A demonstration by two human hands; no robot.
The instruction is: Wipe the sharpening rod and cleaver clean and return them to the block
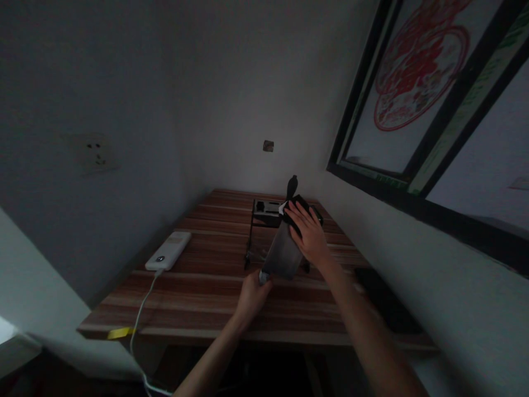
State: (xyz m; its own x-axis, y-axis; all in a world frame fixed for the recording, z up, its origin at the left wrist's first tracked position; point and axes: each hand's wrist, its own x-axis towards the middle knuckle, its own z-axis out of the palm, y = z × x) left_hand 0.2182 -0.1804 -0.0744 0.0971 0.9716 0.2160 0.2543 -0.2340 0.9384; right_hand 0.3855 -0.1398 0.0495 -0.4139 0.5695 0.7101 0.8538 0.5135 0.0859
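Observation:
My left hand (pixel 252 295) is closed round the pale handle end of a broad grey blade that looks like a cleaver (pixel 285 253). The blade slants up and away over the table. My right hand (pixel 308 231) lies with fingers stretched out on a black part (pixel 303 204) at the blade's far end, and its palm side is hidden. A black knob (pixel 292 186) sticks up just beyond those fingers. Behind the blade stands a low frame with a grey top plate (pixel 266 208) and thin black legs, partly covered by the blade and my right hand.
A white power bank (pixel 169 251) with a white cable (pixel 142 309) lies on the left of the striped wooden table (pixel 206 286). Yellow tape (pixel 120 333) marks the front edge. A dark flat object (pixel 388 300) lies at the right, beside the wall.

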